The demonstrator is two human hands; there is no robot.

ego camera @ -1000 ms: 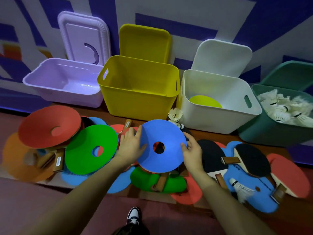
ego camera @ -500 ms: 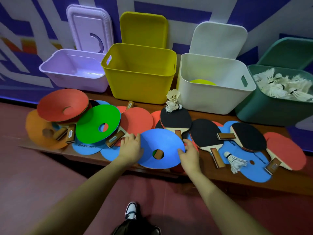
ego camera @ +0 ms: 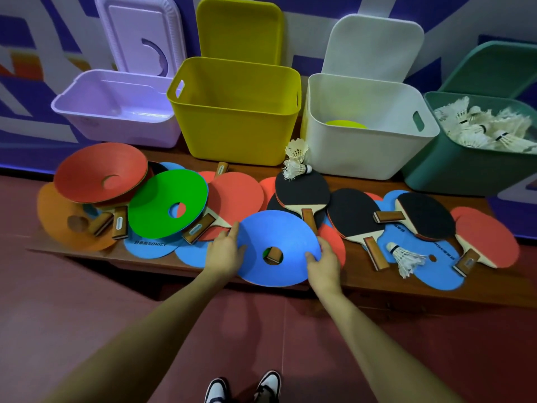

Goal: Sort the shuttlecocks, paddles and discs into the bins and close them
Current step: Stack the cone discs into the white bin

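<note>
Low wooden desk against a purple-patterned wall, four open bins along its far edge, discs and paddles strewn in front. The blue disc sits at the near edge, held between both hands: left hand grasps its left rim, right hand its right rim, fingers curled over the edge. The white bin, already holding a yellow disc, lies far and right of the disc, so the right hand is nearer; judged next move: lift up and rightward.

Blue-white patterned wall, red floor, wood bench
</note>
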